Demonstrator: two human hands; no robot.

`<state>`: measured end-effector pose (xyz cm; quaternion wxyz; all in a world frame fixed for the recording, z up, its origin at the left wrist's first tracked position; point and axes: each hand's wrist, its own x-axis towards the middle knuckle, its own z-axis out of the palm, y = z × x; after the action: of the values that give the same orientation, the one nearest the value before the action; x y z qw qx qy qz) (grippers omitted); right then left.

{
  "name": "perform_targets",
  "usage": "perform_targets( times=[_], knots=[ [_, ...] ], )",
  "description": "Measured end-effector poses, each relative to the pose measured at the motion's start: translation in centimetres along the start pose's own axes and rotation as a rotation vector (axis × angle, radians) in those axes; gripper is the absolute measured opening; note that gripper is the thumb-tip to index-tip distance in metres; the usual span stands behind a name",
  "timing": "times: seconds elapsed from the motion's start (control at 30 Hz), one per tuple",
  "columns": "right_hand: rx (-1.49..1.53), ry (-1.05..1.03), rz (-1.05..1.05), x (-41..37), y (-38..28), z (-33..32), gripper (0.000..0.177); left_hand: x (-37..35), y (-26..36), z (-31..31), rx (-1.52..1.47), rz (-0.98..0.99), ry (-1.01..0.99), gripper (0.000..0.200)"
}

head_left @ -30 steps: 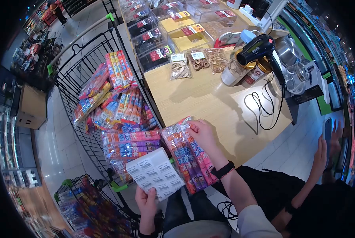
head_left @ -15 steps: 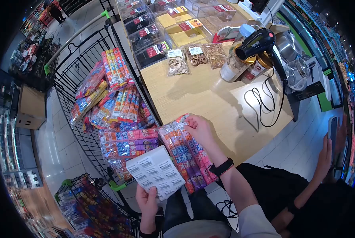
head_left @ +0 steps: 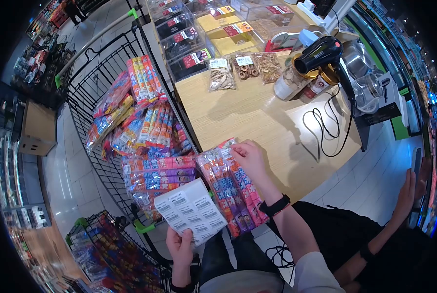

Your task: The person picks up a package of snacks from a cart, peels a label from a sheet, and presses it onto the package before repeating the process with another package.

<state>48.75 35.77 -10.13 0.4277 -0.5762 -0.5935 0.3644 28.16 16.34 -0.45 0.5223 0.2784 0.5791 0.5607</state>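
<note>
My left hand [head_left: 180, 248] grips the lower edge of a white sheet of barcode labels [head_left: 191, 210], thumb on top. Beside the sheet, a clear bag of pink, orange and purple stick-shaped snack packs [head_left: 230, 188] lies slanted at the table's near edge. At the bag's upper end is my right hand [head_left: 249, 158], its fingers pinched together and touching the plastic near a small white label [head_left: 225, 153]. What is between those fingertips, if anything, is hidden. Similar bags [head_left: 160, 173] fill the shopping cart on the left.
The black wire cart [head_left: 94, 161] stands against the wooden table [head_left: 218, 115]. A hair dryer [head_left: 318, 54] rests on lidded jars [head_left: 289, 83], its cord trailing over the table. Bags of dried food [head_left: 222, 78] lie near clear bins. At right, another person's hand [head_left: 405, 198] holds a phone.
My right hand has shifted slightly at the bag's top end, its fingers still pinched. The label sheet stays in my left hand. The view has moved a little.
</note>
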Motion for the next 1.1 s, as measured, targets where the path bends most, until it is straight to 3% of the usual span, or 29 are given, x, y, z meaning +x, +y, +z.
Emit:
perform_targets(
  times=[0.63, 1.1],
  knots=[
    [-0.306, -0.049, -0.048, -0.1, -0.8, 0.8, 0.008, 0.5, 0.5, -0.3, -0.034, -0.003, 0.025, 0.033],
    [-0.288, -0.099, -0.072, -0.3, -0.8, 0.4, 0.008, 1.2, 0.8, -0.8, -0.004, 0.010, 0.044, 0.033]
  ],
)
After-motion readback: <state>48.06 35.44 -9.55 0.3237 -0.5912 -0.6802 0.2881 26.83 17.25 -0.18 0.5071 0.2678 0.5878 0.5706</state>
